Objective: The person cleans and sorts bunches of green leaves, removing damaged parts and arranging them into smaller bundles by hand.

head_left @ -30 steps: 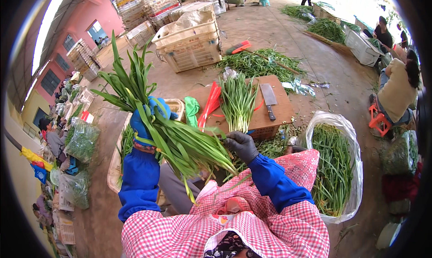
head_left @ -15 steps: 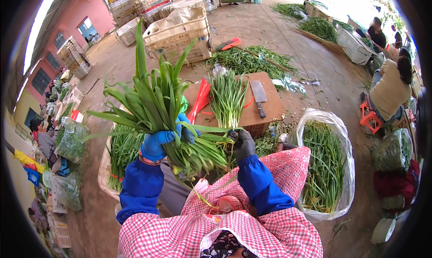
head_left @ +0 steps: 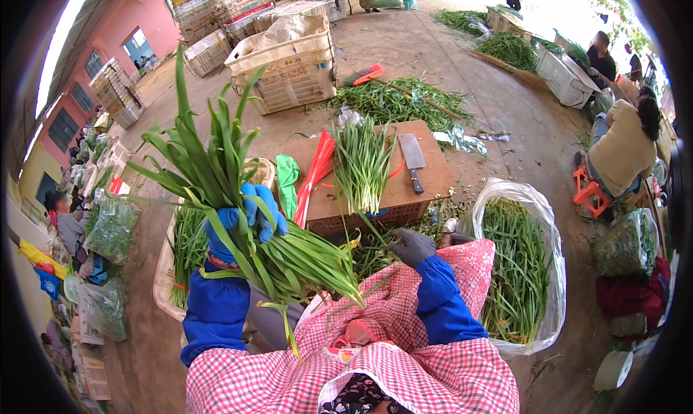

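Observation:
My left hand [head_left: 245, 219], in a blue glove, is wrapped round a thick bunch of garlic chives [head_left: 307, 259]. Its long flat leaves fan upward, while the stem ends point down to the right over my lap. My right hand [head_left: 413, 246], in a dark grey glove, is pinched at the end of a single thin leaf [head_left: 373, 231], apart from the bunch. In front of me, a smaller chive bundle [head_left: 363, 165] with pale stems lies on a brown board [head_left: 426, 136]. A cleaver [head_left: 413, 158] and red ties [head_left: 315, 176] flank it.
To the right stands a plastic-lined container [head_left: 482, 327] of greens; on the left, a pale crate [head_left: 164, 284] holds more. Beyond the board lie loose greens [head_left: 404, 100] and a broom [head_left: 364, 75]. A large crate [head_left: 289, 71] stands farther back. A person [head_left: 626, 140] sits at right.
The bunch in my left hand has shifted left and its leaves have swung left. My right hand has drawn away to the right and slightly toward me, with a thin leaf at its fingers.

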The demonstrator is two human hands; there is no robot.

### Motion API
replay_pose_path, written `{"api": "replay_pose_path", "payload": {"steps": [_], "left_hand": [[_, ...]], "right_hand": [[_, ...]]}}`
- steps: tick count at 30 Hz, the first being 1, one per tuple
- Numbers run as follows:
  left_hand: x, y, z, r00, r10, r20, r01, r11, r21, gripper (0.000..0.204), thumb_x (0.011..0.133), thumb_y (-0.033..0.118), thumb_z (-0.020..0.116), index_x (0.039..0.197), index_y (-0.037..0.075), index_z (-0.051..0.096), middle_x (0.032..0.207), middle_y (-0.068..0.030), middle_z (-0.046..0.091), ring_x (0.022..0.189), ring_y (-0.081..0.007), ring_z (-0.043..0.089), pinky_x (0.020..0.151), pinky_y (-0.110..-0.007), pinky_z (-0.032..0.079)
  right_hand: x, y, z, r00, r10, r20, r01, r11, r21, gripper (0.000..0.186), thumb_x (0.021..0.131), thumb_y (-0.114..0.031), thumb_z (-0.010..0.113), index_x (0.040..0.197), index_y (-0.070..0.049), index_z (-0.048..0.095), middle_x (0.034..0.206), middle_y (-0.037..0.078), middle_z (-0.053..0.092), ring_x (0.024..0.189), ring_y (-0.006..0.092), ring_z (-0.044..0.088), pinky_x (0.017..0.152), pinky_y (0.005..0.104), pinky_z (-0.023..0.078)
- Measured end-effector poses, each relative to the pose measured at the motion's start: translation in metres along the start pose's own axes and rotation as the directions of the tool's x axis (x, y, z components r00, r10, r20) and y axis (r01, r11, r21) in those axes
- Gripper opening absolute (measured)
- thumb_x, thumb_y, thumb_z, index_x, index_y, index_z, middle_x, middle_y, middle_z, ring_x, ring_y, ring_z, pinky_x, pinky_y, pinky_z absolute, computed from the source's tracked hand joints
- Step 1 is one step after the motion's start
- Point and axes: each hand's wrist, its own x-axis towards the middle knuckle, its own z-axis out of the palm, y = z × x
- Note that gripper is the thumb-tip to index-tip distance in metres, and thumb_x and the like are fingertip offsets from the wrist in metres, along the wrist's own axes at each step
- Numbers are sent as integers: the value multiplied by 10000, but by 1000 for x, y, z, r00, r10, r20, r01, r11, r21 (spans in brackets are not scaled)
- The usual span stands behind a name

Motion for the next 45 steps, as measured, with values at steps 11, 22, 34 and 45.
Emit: {"api": "replay_pose_path", "payload": {"steps": [11,22,34,45], "left_hand": [[37,17,2,984,89,-152,-100,993,-61,239,822,310,491,726,97,440,655,-39,430,575,-140,432,677,-300,413],[-21,50,-127,793,129,-596,-148,989,16,274,821,221,412,719,1,540,759,-124,579,677,-216,544,891,-399,387],[-70,61,-190,715,264,-648,-312,949,42,245,794,223,404,692,47,540,693,-121,544,675,-230,517,875,-435,370],[-44,37,-148,718,273,-640,-239,961,142,306,825,303,380,673,92,543,701,-96,552,690,-244,513,849,-409,401]], "right_hand": [[12,-102,-7,617,-758,211,-132,165,978,914,643,-378,729,1330,-35,233,1244,73,416,1139,169,381,967,312,298],[-4,-68,25,833,-311,458,-327,392,860,244,844,-276,543,923,-53,602,586,-9,517,433,55,433,399,216,334],[-8,-10,-4,895,-410,174,405,912,64,630,714,-319,646,1235,-79,386,1133,172,502,1053,323,471,859,397,387],[40,-135,16,929,-333,162,-220,-144,965,439,760,-54,626,1161,-17,449,1043,78,563,883,157,557,781,291,464]]}}
